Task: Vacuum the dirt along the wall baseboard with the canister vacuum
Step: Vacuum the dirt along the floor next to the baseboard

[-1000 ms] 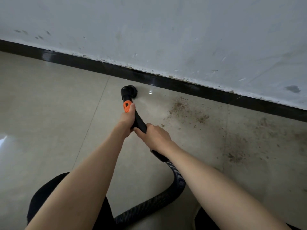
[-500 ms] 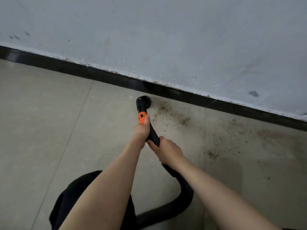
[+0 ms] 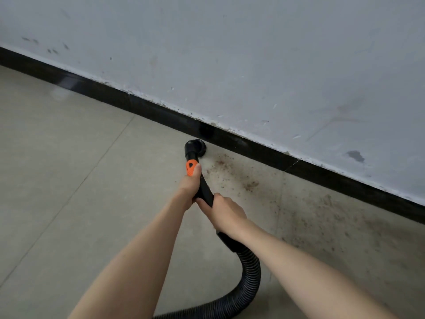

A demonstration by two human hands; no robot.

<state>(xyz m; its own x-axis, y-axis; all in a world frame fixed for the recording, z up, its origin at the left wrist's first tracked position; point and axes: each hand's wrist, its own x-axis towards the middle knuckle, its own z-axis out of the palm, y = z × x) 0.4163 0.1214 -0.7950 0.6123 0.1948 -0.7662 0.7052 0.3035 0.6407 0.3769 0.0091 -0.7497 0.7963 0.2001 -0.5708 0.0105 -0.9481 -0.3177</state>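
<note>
The beige tiled floor point(image 3: 57, 180) is being shown across the left of the frame, bordered above by the black baseboard point(image 3: 142, 107) that is running diagonally down toward the right edge. Near the centre, the black handle tube point(image 3: 205, 191) is being gripped by the left hand point(image 3: 189, 187), its thumb laid along the orange collar point(image 3: 191, 167) and its fingers curled out of sight underneath. The round nozzle point(image 3: 195, 147) is being held on the floor just beside the baseboard. Lower on the tube, the right hand point(image 3: 226, 212) is being wrapped around it, fingers curled. The ribbed hose point(image 3: 251, 272) is being looped toward the bottom edge. Brown dirt point(image 3: 249, 185) is being left scattered right of the nozzle, below the marked grey wall point(image 3: 276, 65).
</note>
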